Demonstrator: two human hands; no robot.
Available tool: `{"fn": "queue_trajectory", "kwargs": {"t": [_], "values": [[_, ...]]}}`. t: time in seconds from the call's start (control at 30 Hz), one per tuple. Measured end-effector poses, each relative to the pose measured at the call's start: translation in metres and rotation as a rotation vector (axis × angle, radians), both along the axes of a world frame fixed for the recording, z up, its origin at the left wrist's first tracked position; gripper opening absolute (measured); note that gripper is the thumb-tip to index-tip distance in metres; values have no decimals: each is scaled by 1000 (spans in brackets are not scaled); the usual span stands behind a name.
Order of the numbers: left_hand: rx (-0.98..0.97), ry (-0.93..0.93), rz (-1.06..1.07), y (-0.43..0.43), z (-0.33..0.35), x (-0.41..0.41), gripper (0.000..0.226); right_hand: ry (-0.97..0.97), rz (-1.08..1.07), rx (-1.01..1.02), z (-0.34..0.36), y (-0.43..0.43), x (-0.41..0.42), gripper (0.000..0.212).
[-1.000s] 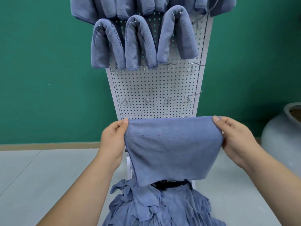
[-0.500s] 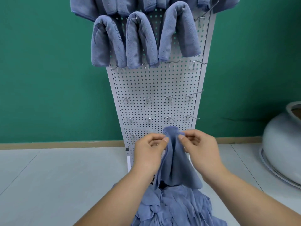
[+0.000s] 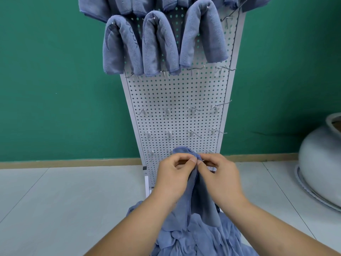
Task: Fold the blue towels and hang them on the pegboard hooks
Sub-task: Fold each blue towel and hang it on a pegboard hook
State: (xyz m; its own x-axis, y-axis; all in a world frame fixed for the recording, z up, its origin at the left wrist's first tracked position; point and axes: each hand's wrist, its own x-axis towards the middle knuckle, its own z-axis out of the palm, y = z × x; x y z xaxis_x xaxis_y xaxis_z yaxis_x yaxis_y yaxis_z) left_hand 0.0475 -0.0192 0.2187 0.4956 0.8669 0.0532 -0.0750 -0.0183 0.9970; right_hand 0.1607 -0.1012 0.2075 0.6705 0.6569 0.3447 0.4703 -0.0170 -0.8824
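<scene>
Left hand (image 3: 173, 175) and right hand (image 3: 219, 174) both pinch the towel (image 3: 202, 199) low before the pegboard (image 3: 177, 93). Looks soft and floppy, so I'd hold the corners.

— What sort of place is this?
— A bare display room, shop-like: a freestanding white pegboard (image 3: 177, 93) with metal hooks (image 3: 192, 109) against a plain green wall (image 3: 55, 80), pale tiled floor (image 3: 64, 200), big grey pot (image 3: 319, 163).

The pale tiled floor (image 3: 64, 200) carries a heap of blue towels (image 3: 199, 241) near, the pegboard (image 3: 177, 93) standing behind it, and a grey pot (image 3: 317, 163) far right.
</scene>
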Motion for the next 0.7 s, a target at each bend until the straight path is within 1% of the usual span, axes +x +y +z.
{"fn": "queue_trajectory", "kwargs": {"t": [0.1,0.2,0.23,0.33,0.4,0.43,0.5,0.57,0.6,0.63,0.7], "values": [[37,15,-50,0,2,0,14,-16,10,-4,2,-2,0,19],[124,64,-64,6,5,-4,11,-39,-9,-33,2,-2,10,12],[206,141,-44,11,4,-7,14,-47,-15,-43,3,-2,14,11],[559,565,-11,33,-3,-20,27,-117,3,-69,8,-4,24,10],[645,750,-58,46,-7,-29,27,-166,62,-60,12,-7,31,12],[662,804,-78,50,-8,-33,24,-190,85,-60,14,-9,34,12],[745,839,-66,56,-7,-37,13,-310,69,-119,13,-11,47,9],[865,795,-12,60,-4,-39,9,-501,14,-324,9,-12,61,6],[913,777,3,60,-2,-38,10,-550,-5,-427,6,-12,66,5],[946,765,8,59,0,-37,11,-558,-11,-489,5,-12,68,5],[968,763,10,56,0,-35,10,-532,-7,-519,3,-11,70,5]]}}
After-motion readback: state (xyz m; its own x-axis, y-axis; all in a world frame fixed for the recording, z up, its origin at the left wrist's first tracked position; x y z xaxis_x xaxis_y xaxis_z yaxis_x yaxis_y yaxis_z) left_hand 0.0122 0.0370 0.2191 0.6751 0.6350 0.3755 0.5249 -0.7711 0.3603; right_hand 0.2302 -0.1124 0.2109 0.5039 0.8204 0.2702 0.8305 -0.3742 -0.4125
